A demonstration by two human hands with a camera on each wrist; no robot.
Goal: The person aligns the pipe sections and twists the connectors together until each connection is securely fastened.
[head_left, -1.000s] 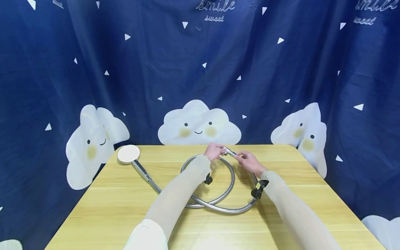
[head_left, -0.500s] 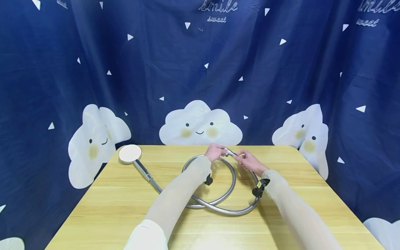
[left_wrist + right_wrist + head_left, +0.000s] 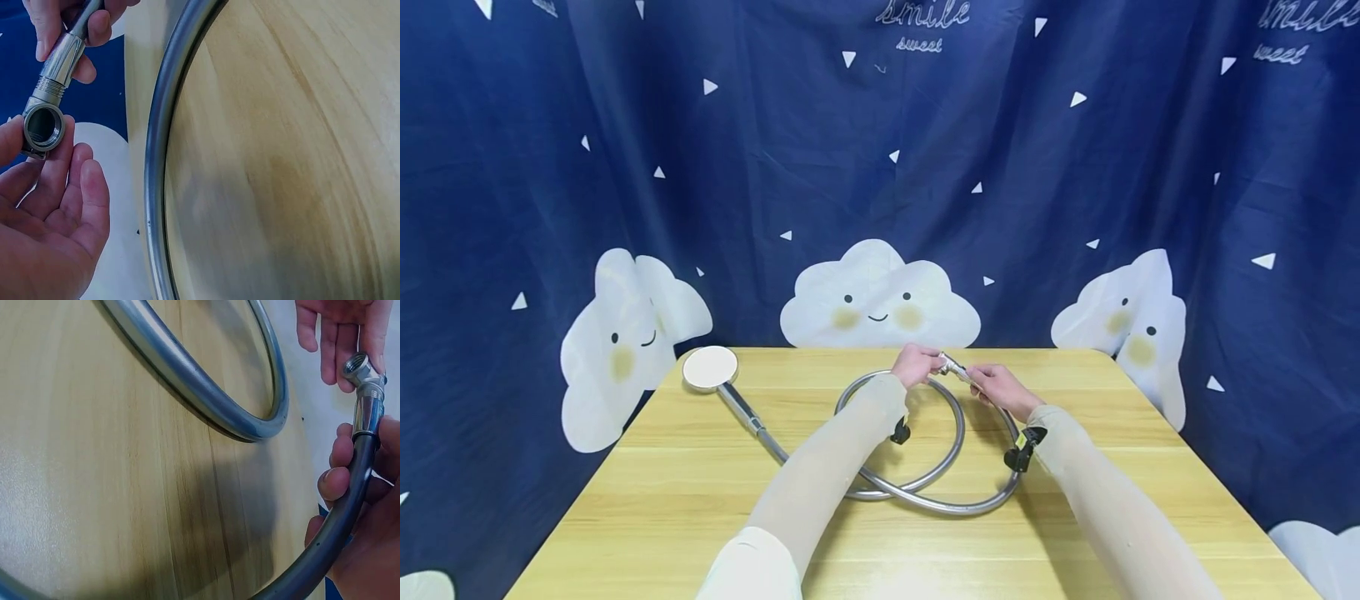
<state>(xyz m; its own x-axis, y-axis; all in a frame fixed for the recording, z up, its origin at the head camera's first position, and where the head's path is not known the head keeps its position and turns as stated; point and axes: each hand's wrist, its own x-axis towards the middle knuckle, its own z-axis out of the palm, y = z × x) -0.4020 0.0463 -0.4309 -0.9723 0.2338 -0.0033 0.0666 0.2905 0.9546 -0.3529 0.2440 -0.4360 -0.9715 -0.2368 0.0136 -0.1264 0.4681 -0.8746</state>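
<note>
My left hand [image 3: 916, 365] pinches a small metal threaded fitting [image 3: 44, 128] between thumb and fingers; its round opening faces the left wrist camera. Around the end of a grey shower hose [image 3: 342, 519] curl the fingers of my right hand [image 3: 1006, 390]. The hose's chrome end nut [image 3: 64, 57] lines up with the fitting and meets it, some thread showing between them. Both hands are raised above the table's far part. From there the hose loops across the table to a round shower head [image 3: 710, 368] at the far left.
The wooden table [image 3: 647, 517] lies under the coiled hose, which crosses itself in front of the hands. A dark blue curtain [image 3: 737, 192] with white clouds hangs right behind the table's far edge.
My right hand's fingers have shifted slightly back along the hose, baring more of the nut. The left hand keeps its hold on the fitting, almost still.
</note>
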